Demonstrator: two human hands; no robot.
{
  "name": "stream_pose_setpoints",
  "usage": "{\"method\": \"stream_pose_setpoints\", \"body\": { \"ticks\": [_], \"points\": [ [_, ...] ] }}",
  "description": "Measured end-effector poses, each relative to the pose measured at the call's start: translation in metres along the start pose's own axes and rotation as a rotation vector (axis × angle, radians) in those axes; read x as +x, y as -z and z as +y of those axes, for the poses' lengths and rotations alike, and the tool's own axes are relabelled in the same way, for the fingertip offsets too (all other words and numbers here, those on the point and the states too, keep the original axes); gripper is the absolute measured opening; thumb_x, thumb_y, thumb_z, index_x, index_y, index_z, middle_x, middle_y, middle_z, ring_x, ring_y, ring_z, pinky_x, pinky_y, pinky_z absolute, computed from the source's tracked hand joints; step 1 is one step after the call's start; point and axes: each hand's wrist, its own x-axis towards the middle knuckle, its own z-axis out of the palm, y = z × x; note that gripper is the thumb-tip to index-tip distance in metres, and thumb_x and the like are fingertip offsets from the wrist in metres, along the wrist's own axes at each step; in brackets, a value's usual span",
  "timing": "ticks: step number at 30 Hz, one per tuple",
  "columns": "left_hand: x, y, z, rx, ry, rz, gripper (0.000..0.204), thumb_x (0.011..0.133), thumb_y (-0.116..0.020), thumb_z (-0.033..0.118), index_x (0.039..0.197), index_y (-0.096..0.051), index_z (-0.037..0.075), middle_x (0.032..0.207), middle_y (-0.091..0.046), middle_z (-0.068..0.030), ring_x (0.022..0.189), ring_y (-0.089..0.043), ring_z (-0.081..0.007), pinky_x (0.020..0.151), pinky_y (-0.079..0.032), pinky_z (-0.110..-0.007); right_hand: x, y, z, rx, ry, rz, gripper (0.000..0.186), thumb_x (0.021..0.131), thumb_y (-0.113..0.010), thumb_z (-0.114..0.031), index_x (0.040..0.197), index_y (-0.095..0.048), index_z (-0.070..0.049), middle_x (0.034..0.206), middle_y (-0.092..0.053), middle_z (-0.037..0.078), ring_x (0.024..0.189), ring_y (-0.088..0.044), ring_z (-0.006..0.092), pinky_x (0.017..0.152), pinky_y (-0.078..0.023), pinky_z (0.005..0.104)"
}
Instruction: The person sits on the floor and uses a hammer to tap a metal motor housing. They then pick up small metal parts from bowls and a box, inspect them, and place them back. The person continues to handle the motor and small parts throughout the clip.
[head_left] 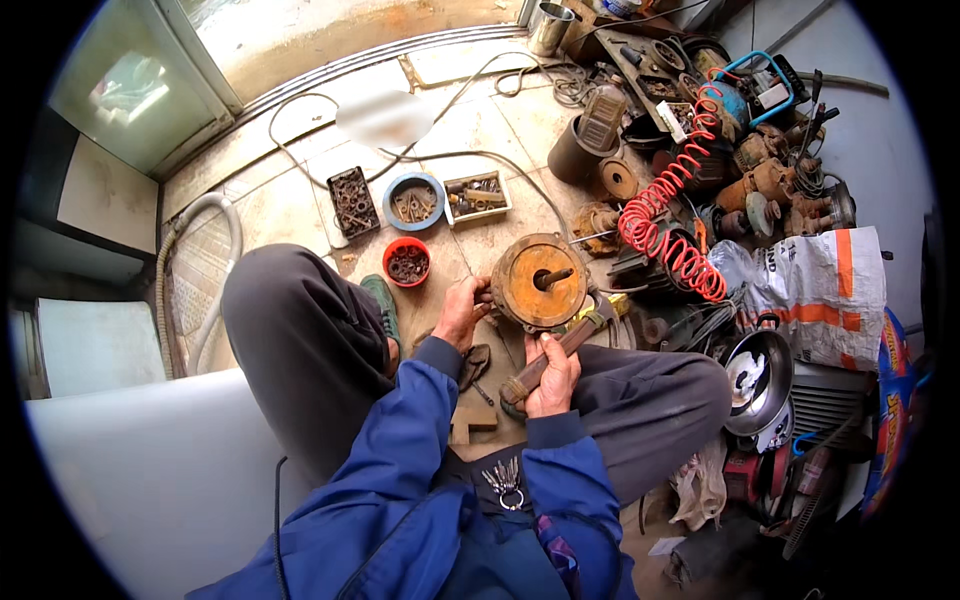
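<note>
A round electric motor (520, 305) with a rusty orange end face stands between my knees, its dark shaft (553, 279) sticking out of the middle. My left hand (463, 313) is at the left rim of the motor, fingers bent against its edge; the fingertips are partly hidden. Just below the motor, my right hand (553, 376) is closed round a brown wooden-looking bar (570, 345), which slants up to the right, its upper end near the motor's lower rim. Whether the bar touches the motor I cannot tell. On the floor below my left hand lies a small wooden block (474, 418).
A red bowl (407, 262), a blue round tray (414, 200), a black box (353, 203) and a white box (476, 197) hold small metal parts. Rusty motor parts (765, 190), a red coiled hose (690, 200) and a white sack (820, 285) crowd the right. Cables cross the floor.
</note>
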Motion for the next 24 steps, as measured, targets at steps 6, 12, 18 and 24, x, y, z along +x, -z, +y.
{"method": "stream_pose_setpoints", "body": {
  "ticks": [6, 12, 18, 24],
  "points": [
    [-0.019, 0.002, -0.058, -0.068, -0.008, 0.015, 0.063, 0.088, -0.053, -0.001, 0.151, -0.049, 0.0, 0.12, -0.065, -0.0068, 0.097, -0.061, -0.0128, 0.077, -0.05, -0.026, -0.011, 0.006, -0.008, -0.476, 0.219, 0.139, 0.028, 0.091, -0.068, 0.002, 0.118, -0.063, 0.002, 0.104, -0.066, 0.006, 0.093, -0.065, 0.0171, 0.088, -0.056, 0.0339],
    [-0.057, -0.026, -0.099, 0.363, -0.224, -0.134, 0.096, 0.087, -0.052, 0.002, 0.168, 0.0, 0.0, 0.158, -0.044, -0.0314, 0.135, -0.058, -0.0393, 0.109, -0.049, -0.043, -0.041, 0.025, -0.029, -0.752, 0.516, 0.073, 0.025, 0.093, -0.068, 0.001, 0.116, -0.065, 0.008, 0.105, -0.07, 0.01, 0.088, -0.067, 0.017, 0.077, -0.056, 0.0293],
    [-0.052, -0.027, -0.113, 0.37, -0.223, -0.086, 0.101, 0.089, -0.057, 0.01, 0.167, 0.005, 0.001, 0.137, -0.061, -0.0347, 0.124, -0.065, -0.0391, 0.104, -0.051, -0.042, -0.077, 0.045, -0.033, -0.874, 0.429, -0.032, 0.018, 0.089, -0.073, -0.003, 0.104, -0.071, 0.006, 0.096, -0.073, 0.008, 0.087, -0.068, 0.0167, 0.081, -0.055, 0.0309],
    [-0.053, -0.037, -0.087, 0.482, -0.297, 0.004, 0.094, 0.09, -0.057, 0.008, 0.166, -0.004, -0.004, 0.153, -0.046, -0.0352, 0.139, -0.052, -0.0409, 0.116, -0.042, -0.043, -0.081, 0.05, -0.037, -0.904, 0.339, -0.072, 0.013, 0.096, -0.068, -0.001, 0.106, -0.063, 0.006, 0.091, -0.072, 0.012, 0.076, -0.072, 0.0179, 0.064, -0.059, 0.0294]
  ]
}}
